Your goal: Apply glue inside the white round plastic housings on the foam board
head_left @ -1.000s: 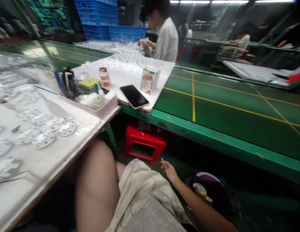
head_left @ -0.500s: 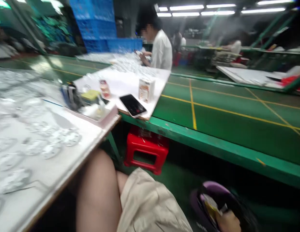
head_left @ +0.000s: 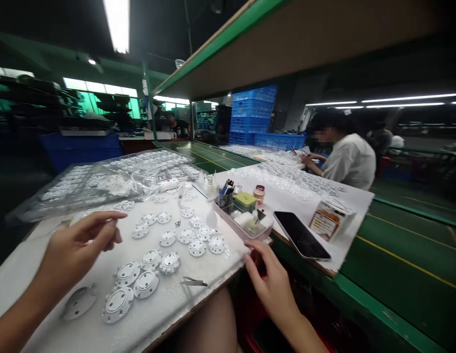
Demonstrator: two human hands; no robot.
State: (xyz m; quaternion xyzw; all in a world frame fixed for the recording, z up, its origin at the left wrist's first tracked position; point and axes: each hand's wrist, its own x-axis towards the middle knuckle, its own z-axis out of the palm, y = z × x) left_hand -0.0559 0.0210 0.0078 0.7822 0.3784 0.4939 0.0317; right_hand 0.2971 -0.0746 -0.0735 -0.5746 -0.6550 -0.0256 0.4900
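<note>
My left hand [head_left: 84,242] hovers over the left part of the white table [head_left: 213,264], fingers loosely bent and apart, holding nothing that I can see. Under it and to its right lie several round white plastic discs [head_left: 145,283] with small holes. One disc [head_left: 79,301] sits by my left wrist. My right hand [head_left: 266,274] is at the table's right edge, thumb and fingers apart, beside a pink tray [head_left: 231,225] of small supplies. Tweezers [head_left: 194,282] lie near the front edge. A little heap of tiny metal parts [head_left: 178,223] rests among the discs.
Clear plastic trays [head_left: 103,176] of white parts lie at the back left. On the adjoining table are a phone [head_left: 301,235], a small carton [head_left: 329,219] and a bottle [head_left: 259,194]. A co-worker [head_left: 347,152] sits beyond. A green shelf [head_left: 213,49] hangs overhead.
The view has swung left and up from the floor to the table. The right hand has left the purple-rimmed bin and come up to the table edge. My left hand has come into view.
</note>
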